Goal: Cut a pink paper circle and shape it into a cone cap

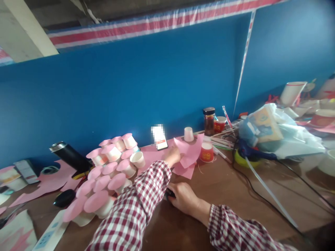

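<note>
My left hand [173, 156] reaches forward to the pink paper [190, 148], its fingers closed at the near edge of a sheet whose far corner lifts off the table. Closer to me, my right hand [184, 197] is wrapped round a small black object [170, 192], mostly hidden by the fingers, so its kind does not show. Left of my left arm stand several white paper cups with pink paper discs on top [110, 168]. One uncovered paper cup [138, 159] is at the edge of that group. A lit phone [160, 139] leans on the blue partition behind my left hand.
A small upturned white cup [188, 134], a red paper cup [207, 152] and a dark-lidded jar [209, 121] stand beyond the paper. A black flask [69, 156] lies tilted at left. At right are a plastic bag [285, 136] and a black cable [246, 177].
</note>
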Motion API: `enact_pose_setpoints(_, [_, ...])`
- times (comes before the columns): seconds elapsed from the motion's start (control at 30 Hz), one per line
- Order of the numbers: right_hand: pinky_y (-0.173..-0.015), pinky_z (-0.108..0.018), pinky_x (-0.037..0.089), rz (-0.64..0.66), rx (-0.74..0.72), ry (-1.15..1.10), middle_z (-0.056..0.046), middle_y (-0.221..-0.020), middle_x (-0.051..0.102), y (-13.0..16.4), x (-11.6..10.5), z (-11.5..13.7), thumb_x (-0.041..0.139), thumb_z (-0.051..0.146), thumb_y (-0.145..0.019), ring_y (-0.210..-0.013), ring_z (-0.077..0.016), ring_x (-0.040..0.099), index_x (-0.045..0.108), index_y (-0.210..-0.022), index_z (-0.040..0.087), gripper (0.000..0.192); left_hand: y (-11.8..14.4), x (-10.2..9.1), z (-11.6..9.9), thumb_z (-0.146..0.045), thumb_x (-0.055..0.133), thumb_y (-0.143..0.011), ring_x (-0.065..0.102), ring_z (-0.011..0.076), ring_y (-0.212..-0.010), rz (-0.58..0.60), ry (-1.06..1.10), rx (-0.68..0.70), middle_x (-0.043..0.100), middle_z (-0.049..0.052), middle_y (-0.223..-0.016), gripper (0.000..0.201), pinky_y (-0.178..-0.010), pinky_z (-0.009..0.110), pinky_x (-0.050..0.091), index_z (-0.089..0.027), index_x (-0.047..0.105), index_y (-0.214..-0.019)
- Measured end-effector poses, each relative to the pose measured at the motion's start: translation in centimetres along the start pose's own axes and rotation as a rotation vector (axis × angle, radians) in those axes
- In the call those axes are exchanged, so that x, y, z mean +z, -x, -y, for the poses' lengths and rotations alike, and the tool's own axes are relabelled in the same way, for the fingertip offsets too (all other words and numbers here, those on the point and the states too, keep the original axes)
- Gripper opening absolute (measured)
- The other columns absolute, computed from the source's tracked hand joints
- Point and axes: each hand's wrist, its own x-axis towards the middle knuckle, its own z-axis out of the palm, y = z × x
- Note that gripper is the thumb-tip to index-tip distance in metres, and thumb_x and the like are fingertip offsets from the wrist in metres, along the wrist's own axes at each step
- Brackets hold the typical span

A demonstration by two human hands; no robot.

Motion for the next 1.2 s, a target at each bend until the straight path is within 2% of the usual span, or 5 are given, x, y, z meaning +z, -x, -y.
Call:
enact_pose_setpoints(0.1, [-0.061, -0.024, 0.038, -0.008, -0.015, 0.038, -0.007, -0.080, 0.071, 0.0, 0.3, -0.3, 0.057, 0.030, -0.077, -0.071, -0.0204, 0.064, 0.065, -0.088, 0.018, 0.018, 1.7, 0.9, -0.6, -0.041, 0.077, -0.057, 0.040, 0.0417, -0.120, 0.096, -0.553, 0.048, 0.058, 0.024, -0.109, 0.054, -0.098, 0.053, 0.027, -0.009, 0.061, -0.097])
enact_pose_setpoints(0.23, [-0.061, -0.026, 0.042, -0.069, -0.106, 0.045, -0.010, -0.080, 0.071, -0.2, 1.1, -0.6, 0.054, 0.026, -0.078, -0.070, -0.0219, 0.064, 0.066, -0.081, 0.015, 0.017, 4.5, 2.1, -0.7, -0.041, 0.079, -0.053, 0.047, 0.0438, -0.110, 0.271, -0.779, 0.043, 0.063, 0.022, -0.095, 0.046, -0.095, 0.055, 0.030, -0.008, 0.065, -0.082])
enact_pose_setpoints(0.43, [-0.065, -0.029, 0.047, -0.184, -0.216, -0.025, -0.012, -0.088, 0.070, -0.3, 1.8, -1.1, 0.044, 0.024, -0.084, -0.073, -0.0224, 0.064, 0.065, -0.088, 0.013, 0.024, 6.5, 2.6, 0.2, -0.048, 0.072, -0.061, 0.054, 0.0367, -0.103, 0.437, -1.103, 0.089, 0.062, 0.019, -0.105, 0.055, -0.088, 0.043, 0.040, -0.010, 0.061, -0.099])
enact_pose_setpoints(0.87, [-0.078, -0.034, 0.049, -0.107, -0.183, -0.095, -0.015, -0.106, 0.066, 0.3, 0.3, -0.2, 0.051, 0.021, -0.078, -0.090, -0.0266, 0.063, 0.062, -0.108, 0.012, 0.034, 7.1, 1.0, -0.5, -0.041, 0.063, -0.065, 0.061, 0.0245, -0.090, 0.530, -1.079, 0.279, 0.065, 0.005, -0.099, 0.051, -0.072, 0.031, 0.047, -0.025, 0.051, -0.111])
enact_pose_setpoints(1.2, [-0.078, -0.032, 0.047, -0.136, -0.180, -0.067, -0.012, -0.097, 0.068, 0.2, 0.2, -0.2, 0.053, 0.021, -0.076, -0.086, -0.0241, 0.063, 0.064, -0.092, 0.014, 0.020, 5.7, 1.8, -0.4, -0.045, 0.052, -0.078, 0.062, 0.0217, -0.090, 0.440, -0.973, 0.342, 0.066, 0.004, -0.095, 0.027, -0.076, 0.032, 0.048, -0.025, 0.062, -0.094])
